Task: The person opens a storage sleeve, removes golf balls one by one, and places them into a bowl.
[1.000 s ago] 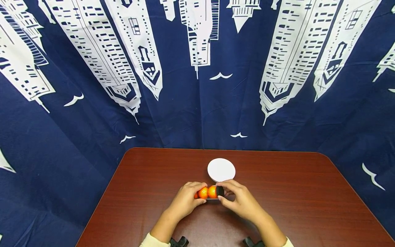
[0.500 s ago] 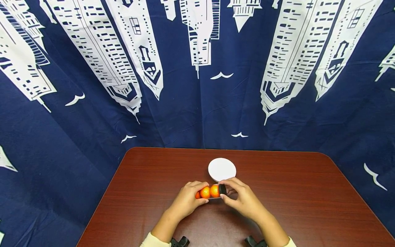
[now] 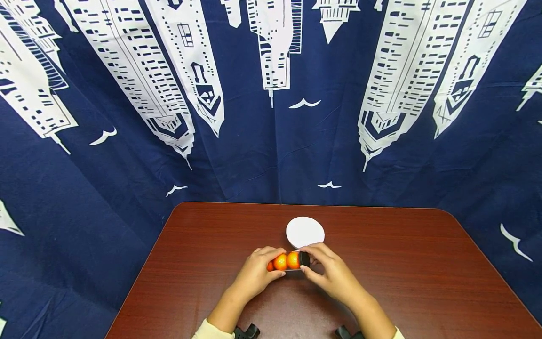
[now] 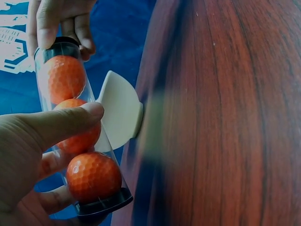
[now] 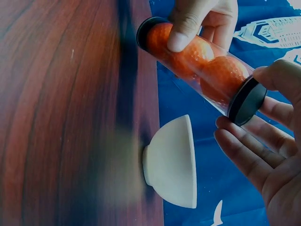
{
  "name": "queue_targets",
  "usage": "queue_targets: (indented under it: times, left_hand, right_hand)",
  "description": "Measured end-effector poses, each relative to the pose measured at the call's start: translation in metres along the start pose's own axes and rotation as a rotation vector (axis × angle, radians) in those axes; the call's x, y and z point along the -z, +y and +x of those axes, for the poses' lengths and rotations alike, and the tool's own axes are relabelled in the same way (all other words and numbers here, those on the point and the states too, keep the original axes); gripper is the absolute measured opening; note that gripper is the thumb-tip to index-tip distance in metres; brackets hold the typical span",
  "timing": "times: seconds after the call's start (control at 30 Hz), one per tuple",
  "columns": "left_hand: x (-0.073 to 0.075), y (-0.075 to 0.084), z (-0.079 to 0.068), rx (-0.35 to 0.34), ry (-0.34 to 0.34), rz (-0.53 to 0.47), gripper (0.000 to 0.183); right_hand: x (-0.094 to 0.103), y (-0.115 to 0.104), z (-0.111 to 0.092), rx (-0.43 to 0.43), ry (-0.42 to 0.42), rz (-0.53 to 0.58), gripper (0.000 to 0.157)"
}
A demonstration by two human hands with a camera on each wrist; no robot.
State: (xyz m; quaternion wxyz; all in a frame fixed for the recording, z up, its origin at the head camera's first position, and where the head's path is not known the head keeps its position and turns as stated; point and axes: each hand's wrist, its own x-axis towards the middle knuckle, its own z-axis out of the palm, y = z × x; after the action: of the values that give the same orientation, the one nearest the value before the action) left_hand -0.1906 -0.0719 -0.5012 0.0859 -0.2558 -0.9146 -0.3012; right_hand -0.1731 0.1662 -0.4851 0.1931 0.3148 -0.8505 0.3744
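A clear tube (image 3: 286, 261) holding three orange golf balls (image 4: 94, 176) lies crosswise between the two hands above the table. It has a black cap at each end. My left hand (image 3: 255, 271) grips the tube's body, thumb across the middle ball in the left wrist view. My right hand (image 3: 329, 269) pinches the black cap (image 5: 248, 101) at the right end, thumb and fingers around its edge. The cap sits against the tube end. Just beyond the hands stands a white bowl (image 3: 305, 232), upright on the table.
The brown wood-grain table (image 3: 402, 263) reaches back to a dark blue cloth (image 3: 271, 155) printed with white buildings and birds. Black straps or mounts (image 3: 247, 331) show near both wrists at the bottom of the head view.
Both hands and the tube have shifted slightly right and a little farther from the body. The grips on the tube and its cap look the same, and the bowl stays put.
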Motion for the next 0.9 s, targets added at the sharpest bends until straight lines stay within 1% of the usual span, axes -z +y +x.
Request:
queue_targets:
  times: [0.2, 0.27, 0.37, 0.43, 0.53, 0.6, 0.67, 0.8, 0.9]
  left_hand:
    - [0.002, 0.001, 0.001, -0.007, 0.036, -0.023, 0.050]
    - [0.003, 0.001, 0.001, -0.002, 0.048, -0.029, 0.049]
    - [0.003, 0.000, 0.001, 0.005, 0.066, -0.038, 0.049]
    - [0.004, -0.001, 0.001, 0.011, 0.081, -0.042, 0.049]
    - [0.005, -0.003, 0.002, 0.019, 0.108, -0.054, 0.050]
    - [0.005, -0.003, 0.002, 0.027, 0.121, -0.060, 0.051]
    - [0.006, -0.003, 0.002, 0.036, 0.127, -0.072, 0.051]
    - [0.006, -0.003, 0.003, 0.065, 0.134, -0.097, 0.052]
    - [0.006, -0.004, 0.003, 0.093, 0.145, -0.120, 0.052]
  right_hand:
    - [0.001, -0.004, 0.001, 0.026, 0.031, -0.050, 0.040]
    - [0.002, -0.005, 0.002, 0.028, 0.058, -0.083, 0.042]
    - [0.004, -0.006, 0.002, 0.022, 0.087, -0.099, 0.043]
    - [0.005, -0.007, 0.002, 0.017, 0.091, -0.092, 0.044]
    - [0.005, -0.008, 0.003, 0.011, 0.067, -0.070, 0.043]
    - [0.005, -0.008, 0.004, 0.008, 0.069, -0.068, 0.043]
    - [0.007, -0.007, 0.004, 0.003, 0.090, -0.080, 0.045]
    - [0.011, -0.002, 0.004, -0.014, 0.131, -0.129, 0.052]
    - [0.014, 0.003, 0.004, -0.029, 0.132, -0.158, 0.054]
